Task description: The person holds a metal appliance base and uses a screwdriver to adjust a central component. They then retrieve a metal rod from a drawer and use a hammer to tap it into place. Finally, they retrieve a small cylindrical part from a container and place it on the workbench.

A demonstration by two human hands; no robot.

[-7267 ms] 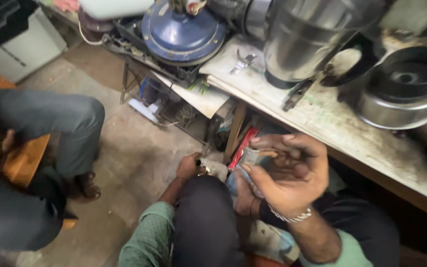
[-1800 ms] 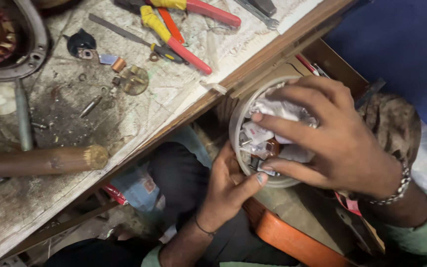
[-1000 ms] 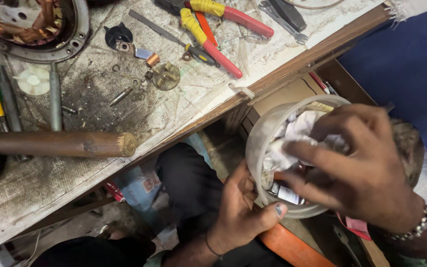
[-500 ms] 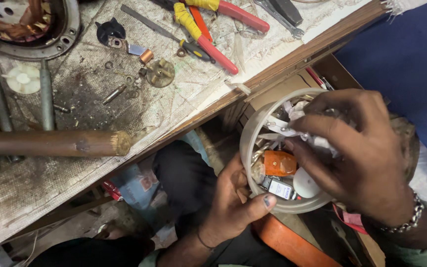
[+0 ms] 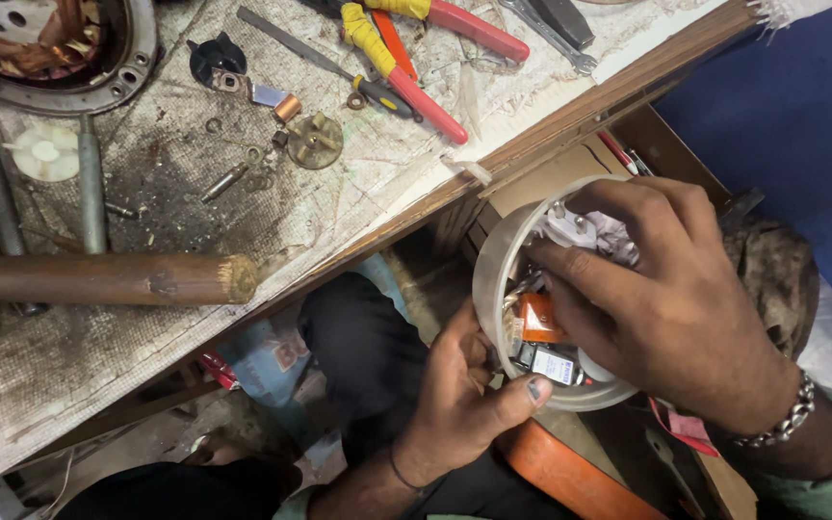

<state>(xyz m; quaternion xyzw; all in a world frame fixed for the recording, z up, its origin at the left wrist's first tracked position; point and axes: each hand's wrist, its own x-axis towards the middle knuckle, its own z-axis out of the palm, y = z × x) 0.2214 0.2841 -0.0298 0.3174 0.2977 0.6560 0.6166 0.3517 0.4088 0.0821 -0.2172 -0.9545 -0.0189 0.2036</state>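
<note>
Cluttered bench (image 5: 146,318) above with pliers (image 5: 416,48) and rod (image 5: 98,279). Below its edge, left hand (image 5: 464,395) cups tub (image 5: 493,279) from beneath, thumb on rim, steadying it; right hand (image 5: 676,299) fingers curled inside, digging among small parts, grip hidden

Tub (image 5: 489,279) in my left hand (image 5: 464,400) is cloudy smooth plastic; inside, crumpled white paper (image 5: 618,236) and a glossy orange plastic bit (image 5: 539,318). Workbench (image 5: 146,318) top looks rough, grimy wood w/ a worn edge. Pliers (image 5: 416,53) near the far edge: matt red/yellow grips. Wood handle (image 5: 108,279) dull, frayed end.
</note>
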